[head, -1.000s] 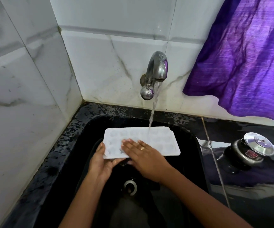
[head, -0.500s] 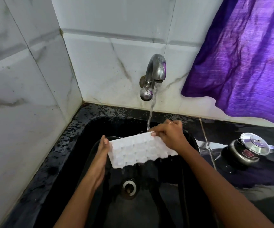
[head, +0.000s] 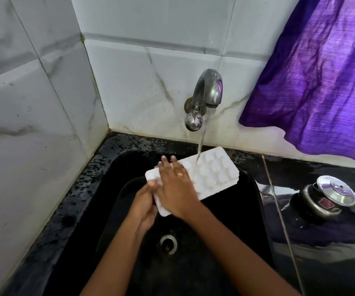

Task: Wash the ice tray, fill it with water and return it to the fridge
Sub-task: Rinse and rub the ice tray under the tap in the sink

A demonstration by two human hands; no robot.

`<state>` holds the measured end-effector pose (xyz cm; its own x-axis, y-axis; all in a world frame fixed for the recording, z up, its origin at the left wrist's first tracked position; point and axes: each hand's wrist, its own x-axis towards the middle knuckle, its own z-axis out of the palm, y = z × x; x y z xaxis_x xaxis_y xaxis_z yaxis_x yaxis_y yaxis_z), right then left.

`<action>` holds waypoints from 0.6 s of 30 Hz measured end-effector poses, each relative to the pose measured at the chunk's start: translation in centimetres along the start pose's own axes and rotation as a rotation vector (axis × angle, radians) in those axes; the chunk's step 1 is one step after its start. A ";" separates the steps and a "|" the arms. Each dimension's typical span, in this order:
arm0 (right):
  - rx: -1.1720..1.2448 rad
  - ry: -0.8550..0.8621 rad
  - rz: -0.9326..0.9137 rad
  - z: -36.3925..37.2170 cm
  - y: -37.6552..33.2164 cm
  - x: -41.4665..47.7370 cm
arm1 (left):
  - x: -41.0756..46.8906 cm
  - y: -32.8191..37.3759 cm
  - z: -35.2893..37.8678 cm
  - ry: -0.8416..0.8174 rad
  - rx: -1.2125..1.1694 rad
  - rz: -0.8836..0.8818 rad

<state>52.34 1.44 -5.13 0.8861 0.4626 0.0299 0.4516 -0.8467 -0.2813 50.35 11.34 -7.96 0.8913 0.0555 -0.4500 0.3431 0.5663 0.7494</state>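
head view: left fingers [head: 152, 186], mostly hidden, grip ice tray [head: 213, 174]; right fingers [head: 165, 166] flat on it.

Your left hand [head: 144, 207] grips the near left end of the white ice tray [head: 214, 174], holding it tilted over the black sink [head: 248, 210]. Your right hand [head: 176, 189], a ring on one finger, lies flat on the tray's top with its fingers spread. Water [head: 202, 142] from the steel tap [head: 208, 90] lands on the tray's far edge. The drain [head: 168, 244] sits below your wrists. A pressure cooker [head: 321, 199] stands on the counter [head: 332, 270] to the sink's right, under a purple cloth [head: 321, 71].
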 end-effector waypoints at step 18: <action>0.895 0.124 0.403 -3.5 8.5 -2.0 | -1.9 0.8 -4.1 0.173 -0.088 -0.037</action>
<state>54.78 -7.58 -4.24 0.9839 0.1091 -0.1415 -0.0868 -0.4003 -0.9123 47.67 15.07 -8.51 0.8115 0.1698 -0.5592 0.3408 0.6398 0.6888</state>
